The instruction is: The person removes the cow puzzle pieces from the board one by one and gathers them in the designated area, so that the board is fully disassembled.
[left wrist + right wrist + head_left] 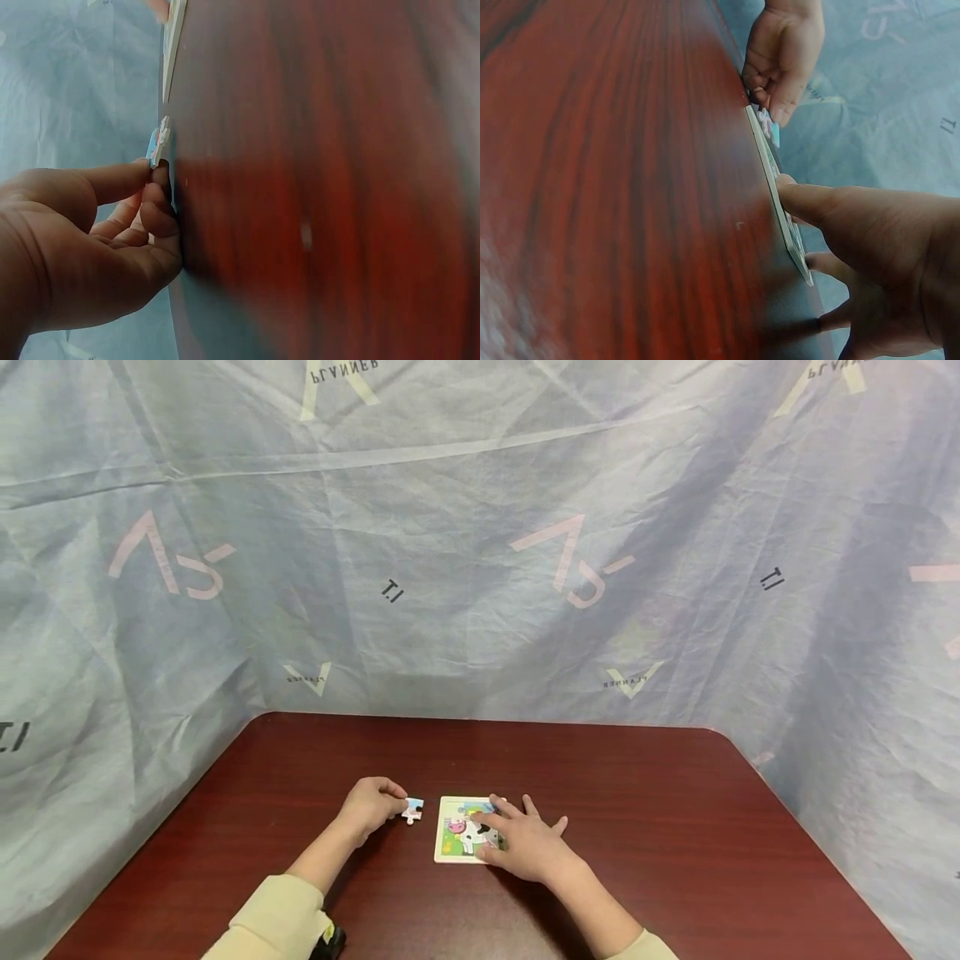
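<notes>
Between thumb and fingers my left hand (371, 807) pinches a small jigsaw puzzle piece (413, 810), blue and pink with a white edge, just left of the puzzle board. The same puzzle piece (157, 142) shows edge-on in the left wrist view. A square puzzle board (437, 839) with a pale frame and a cow picture lies on the table. My right hand (531, 842) spreads over the board's right side, its fingers extended and the thumb touching the board. Part of the cow picture is hidden beneath that hand.
The dark red wooden table (637, 793) has rounded far corners. Behind it and along both sides hangs a grey-blue cloth (465, 610) with printed letters. A black object (328, 942) sits at the left cuff.
</notes>
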Tool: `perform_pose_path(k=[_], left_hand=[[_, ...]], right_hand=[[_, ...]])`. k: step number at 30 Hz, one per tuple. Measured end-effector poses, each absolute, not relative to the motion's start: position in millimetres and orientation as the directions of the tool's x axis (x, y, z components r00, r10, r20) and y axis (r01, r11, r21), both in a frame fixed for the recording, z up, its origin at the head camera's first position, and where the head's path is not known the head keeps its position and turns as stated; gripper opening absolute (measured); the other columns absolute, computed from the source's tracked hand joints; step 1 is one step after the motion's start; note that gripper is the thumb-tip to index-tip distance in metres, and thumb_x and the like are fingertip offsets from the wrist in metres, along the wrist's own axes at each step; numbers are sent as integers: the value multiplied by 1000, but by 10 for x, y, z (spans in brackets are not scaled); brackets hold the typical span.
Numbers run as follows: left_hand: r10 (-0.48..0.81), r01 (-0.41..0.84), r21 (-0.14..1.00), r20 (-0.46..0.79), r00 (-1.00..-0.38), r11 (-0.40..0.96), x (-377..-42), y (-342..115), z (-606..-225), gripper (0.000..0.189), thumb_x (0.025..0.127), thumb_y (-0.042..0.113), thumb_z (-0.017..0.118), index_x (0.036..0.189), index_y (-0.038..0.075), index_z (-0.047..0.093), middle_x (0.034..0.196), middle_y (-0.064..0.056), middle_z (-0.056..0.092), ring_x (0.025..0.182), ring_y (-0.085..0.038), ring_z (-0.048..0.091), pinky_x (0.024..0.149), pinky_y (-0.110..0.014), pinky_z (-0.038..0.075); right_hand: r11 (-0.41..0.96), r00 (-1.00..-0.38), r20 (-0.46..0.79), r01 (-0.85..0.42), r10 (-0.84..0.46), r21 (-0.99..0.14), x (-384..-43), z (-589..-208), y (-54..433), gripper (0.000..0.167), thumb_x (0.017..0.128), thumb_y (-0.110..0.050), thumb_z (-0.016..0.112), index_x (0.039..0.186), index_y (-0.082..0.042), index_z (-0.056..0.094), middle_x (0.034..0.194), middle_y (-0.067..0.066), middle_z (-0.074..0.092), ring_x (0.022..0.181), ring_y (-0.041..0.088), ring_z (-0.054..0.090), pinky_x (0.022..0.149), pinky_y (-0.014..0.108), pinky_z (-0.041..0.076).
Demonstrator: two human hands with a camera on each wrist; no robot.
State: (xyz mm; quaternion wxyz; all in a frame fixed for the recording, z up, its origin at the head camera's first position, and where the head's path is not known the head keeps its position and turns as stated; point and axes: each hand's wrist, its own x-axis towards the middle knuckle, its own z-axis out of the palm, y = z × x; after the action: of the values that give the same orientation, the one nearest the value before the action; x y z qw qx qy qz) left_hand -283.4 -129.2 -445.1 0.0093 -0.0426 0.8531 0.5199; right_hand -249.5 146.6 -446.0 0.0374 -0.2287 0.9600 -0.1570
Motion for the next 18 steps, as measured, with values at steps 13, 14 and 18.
perform_pose_path(k=[13, 14, 18], left_hand=[[-78, -119, 886, -94, -993, 449, -2819, -1613, -4429, 9, 92, 2, 68, 99, -3, 68, 78, -7, 61, 70, -21, 54, 61, -32, 43], [-76, -116, 886, -92, -993, 449, -2817, -1635, -4429, 10, 92, 2, 68, 99, -3, 68, 78, -7, 61, 70, -21, 54, 61, -32, 43], [-79, -119, 883, -93, -993, 454, -2800, -1729, -4420, 11, 93, 3, 68, 101, -4, 68, 79, -7, 61, 71, -21, 54, 61, -33, 44]], right_hand=[[844, -895, -4, -419, -446, -334, -2498, -4456, 1473, 53, 95, -50, 66, 144, -34, 56, 161, 3, 36, 142, 55, 28, 83, 92, 16], [844, -895, -4, -420, -447, -335, -2496, -4454, 1470, 53, 95, -50, 66, 144, -34, 56, 160, 3, 36, 142, 55, 28, 83, 92, 16], [842, -893, -8, -420, -449, -338, -2494, -4458, 1463, 52, 95, -50, 66, 144, -34, 56, 161, 3, 36, 142, 55, 27, 84, 92, 16]])
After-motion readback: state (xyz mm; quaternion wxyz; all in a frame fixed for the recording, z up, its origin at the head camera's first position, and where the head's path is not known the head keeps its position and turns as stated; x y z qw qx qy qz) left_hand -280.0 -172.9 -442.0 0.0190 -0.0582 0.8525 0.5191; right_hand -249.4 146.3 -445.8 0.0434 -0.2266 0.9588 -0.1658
